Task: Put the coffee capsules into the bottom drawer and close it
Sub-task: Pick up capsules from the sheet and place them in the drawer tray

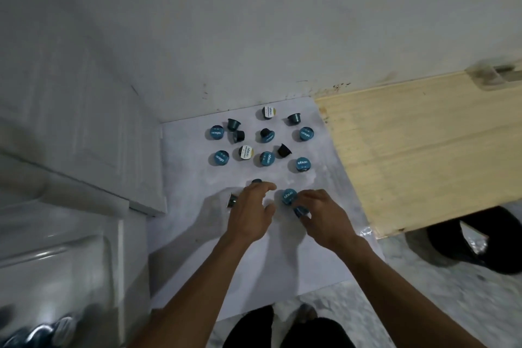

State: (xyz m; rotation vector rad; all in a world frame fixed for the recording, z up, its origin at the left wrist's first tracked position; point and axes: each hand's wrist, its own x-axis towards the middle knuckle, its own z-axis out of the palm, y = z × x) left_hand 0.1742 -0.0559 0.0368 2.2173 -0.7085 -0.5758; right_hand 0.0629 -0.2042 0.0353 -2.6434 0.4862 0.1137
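Here both hands reach down over a white sheet (197, 248) spread on the floor, where the capsules (267, 158) lie scattered, most of them well ahead of the fingers near the wall (254, 22). Some sit foil-side up, blue or white; others lie tipped on their sides.

The left hand (250, 213) hovers palm down with fingers loosely spread, its fingertips over one capsule (256, 181) and a tilted capsule (233, 200) just beside its outer edge; whether it grips anything cannot be told.

The right hand (319, 216) is curled around a blue capsule (299, 210) at its fingertips, and another blue-topped capsule (288, 196) lies touching or just beside its fingers.

At the lower left, an open drawer (84, 263) of a white cabinet (70, 121) shows several blurred capsules inside at its near corner. A wooden board (423, 150) lies to the right of the sheet.
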